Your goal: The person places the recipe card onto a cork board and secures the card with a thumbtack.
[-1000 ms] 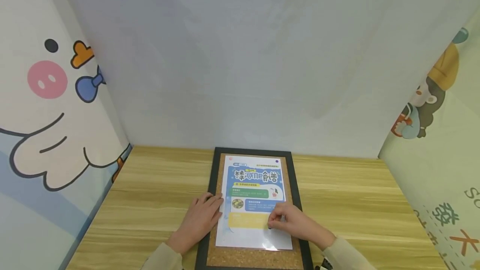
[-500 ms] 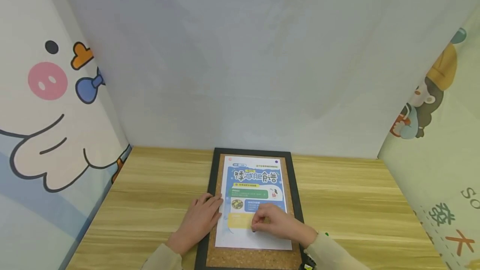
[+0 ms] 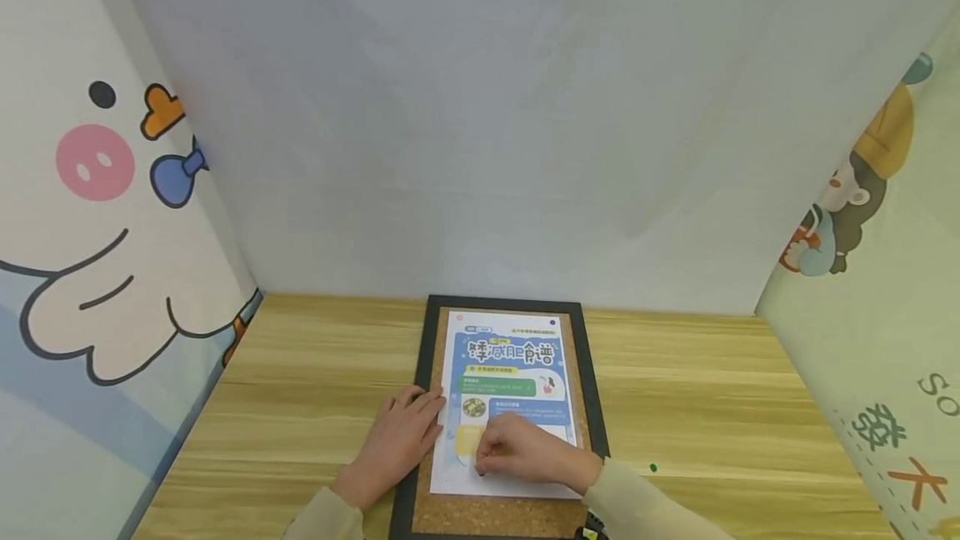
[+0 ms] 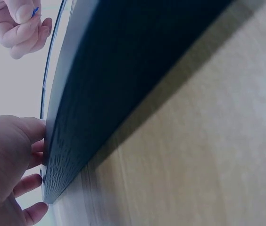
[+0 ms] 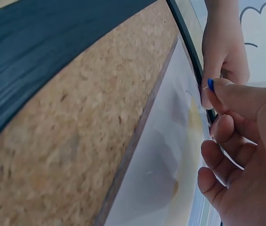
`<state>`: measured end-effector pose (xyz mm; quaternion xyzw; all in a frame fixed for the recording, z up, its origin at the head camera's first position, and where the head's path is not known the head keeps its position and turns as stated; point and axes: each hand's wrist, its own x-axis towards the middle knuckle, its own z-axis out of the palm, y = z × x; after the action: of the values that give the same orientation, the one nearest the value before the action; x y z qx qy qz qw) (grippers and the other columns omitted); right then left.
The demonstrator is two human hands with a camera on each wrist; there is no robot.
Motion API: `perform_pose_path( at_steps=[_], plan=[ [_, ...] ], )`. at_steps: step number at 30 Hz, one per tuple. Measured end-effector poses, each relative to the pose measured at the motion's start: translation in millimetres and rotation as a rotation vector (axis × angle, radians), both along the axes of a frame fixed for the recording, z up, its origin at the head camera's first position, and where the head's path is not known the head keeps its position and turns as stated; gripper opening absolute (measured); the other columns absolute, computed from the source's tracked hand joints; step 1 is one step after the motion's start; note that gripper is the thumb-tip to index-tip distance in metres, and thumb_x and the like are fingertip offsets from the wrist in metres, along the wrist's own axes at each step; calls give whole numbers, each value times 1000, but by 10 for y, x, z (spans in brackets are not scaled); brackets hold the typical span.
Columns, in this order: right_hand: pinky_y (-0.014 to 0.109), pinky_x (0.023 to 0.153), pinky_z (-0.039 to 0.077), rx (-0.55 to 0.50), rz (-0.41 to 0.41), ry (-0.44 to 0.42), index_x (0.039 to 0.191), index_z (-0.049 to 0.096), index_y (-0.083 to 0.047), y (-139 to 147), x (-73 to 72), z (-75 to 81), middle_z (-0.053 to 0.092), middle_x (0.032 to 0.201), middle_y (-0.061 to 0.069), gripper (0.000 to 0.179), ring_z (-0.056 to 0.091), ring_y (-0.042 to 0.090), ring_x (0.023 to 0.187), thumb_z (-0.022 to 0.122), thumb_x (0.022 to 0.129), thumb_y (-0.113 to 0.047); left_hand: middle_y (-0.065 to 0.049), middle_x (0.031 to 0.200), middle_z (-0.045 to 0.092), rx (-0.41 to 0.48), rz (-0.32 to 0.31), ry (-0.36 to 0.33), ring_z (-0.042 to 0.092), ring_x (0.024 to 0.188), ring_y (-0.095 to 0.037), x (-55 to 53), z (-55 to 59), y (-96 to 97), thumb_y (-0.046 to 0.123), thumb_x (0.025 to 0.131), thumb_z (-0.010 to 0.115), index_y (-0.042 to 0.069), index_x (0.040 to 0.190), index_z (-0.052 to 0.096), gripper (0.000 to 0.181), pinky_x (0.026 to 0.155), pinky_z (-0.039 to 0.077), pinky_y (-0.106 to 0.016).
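At left, the board (image 3: pixel 510 517) is touched by the relaxed left hand (image 3: pixel 397 444); if pushed, it could slide. Over the near part of its printed sheet (image 3: pixel 497 387), a blue pin (image 5: pixel 211 84) is pinched by the right hand (image 3: pixel 525 450) and, if loosely held, could be dropped. At right, a green piece (image 3: pixel 653 467) on the bench (image 3: pixel 712 407) could be knocked by the sleeve (image 3: pixel 648 507).

Soft shadows fall on the paper (image 5: pixel 163 150), and the left wrist view's tabletop (image 4: pixel 194 132) looks blurred.
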<state>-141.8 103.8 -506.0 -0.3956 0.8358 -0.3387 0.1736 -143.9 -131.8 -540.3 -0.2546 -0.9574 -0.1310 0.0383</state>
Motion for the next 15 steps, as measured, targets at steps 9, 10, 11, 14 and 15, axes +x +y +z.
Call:
perform_pose_path(
  at_steps=[9,10,11,14,15],
  plan=[
    [13,68,41,20,73,13,83,72,-19,-184,-27,-47,59,78,-17,13,50,-7,71,63,90,-25,-1,134,54,32,-26,45,45,116,-23,17,1,-28,31,93,58,15,128,58,39,84,38,-44],
    [13,68,40,25,78,20,83,72,-19,-203,-28,-56,58,77,-17,13,49,-7,71,63,90,-25,-1,134,54,33,-29,49,45,116,-23,17,0,-30,31,93,58,15,128,58,39,84,38,-44],
    [13,68,40,29,84,26,83,72,-19,-220,-29,-63,58,77,-18,13,49,-7,70,63,90,-26,-1,134,53,34,-31,55,45,116,-22,16,-3,-31,31,93,58,15,128,58,39,84,38,-44],
    [13,69,39,41,108,54,84,71,-21,-271,-32,-81,58,76,-18,13,48,-7,70,62,90,-27,-1,134,53,39,-37,66,45,115,-22,13,-13,-34,31,93,58,15,128,58,38,84,37,-43],
    [13,69,39,45,114,64,84,71,-21,-288,-33,-86,58,76,-18,13,48,-7,71,62,91,-28,-1,134,54,41,-37,71,45,115,-22,13,-15,-35,31,93,58,15,128,58,38,84,37,-43]
  ],
)
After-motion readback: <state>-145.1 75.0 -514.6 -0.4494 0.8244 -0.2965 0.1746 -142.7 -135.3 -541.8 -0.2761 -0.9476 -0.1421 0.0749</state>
